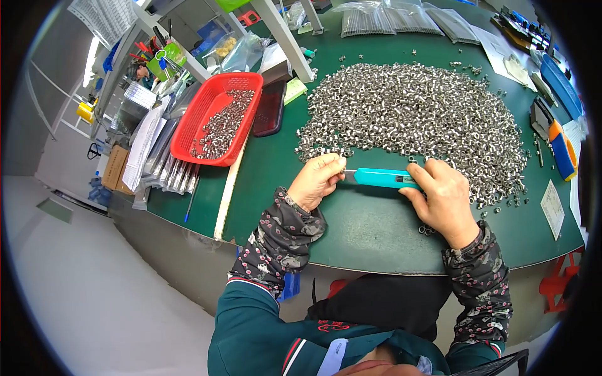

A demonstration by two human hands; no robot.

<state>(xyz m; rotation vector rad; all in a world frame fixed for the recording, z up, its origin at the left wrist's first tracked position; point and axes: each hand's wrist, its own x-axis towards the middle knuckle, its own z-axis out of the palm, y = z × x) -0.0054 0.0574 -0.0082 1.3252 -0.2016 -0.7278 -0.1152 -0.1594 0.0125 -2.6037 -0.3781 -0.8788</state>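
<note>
My right hand (444, 199) grips a teal utility knife (380, 178) by its back end, with the handle pointing left. The knife's blade (350, 176) reaches to the fingertips of my left hand (320, 180). Those fingers are pinched together at the blade's tip, around something too small and covered to make out. Just beyond both hands spreads a large heap of small silvery metal rings (414, 109). A few loose rings (426, 230) lie beneath my right wrist.
A red plastic basket (184, 135) with more rings stands on the left, beside a dark tray (269, 108). A pale wooden strip (230, 191) lies along the green table (370, 241). Bagged parts (367, 20) rest at the back. An orange-and-blue tool (562, 150) lies at the right.
</note>
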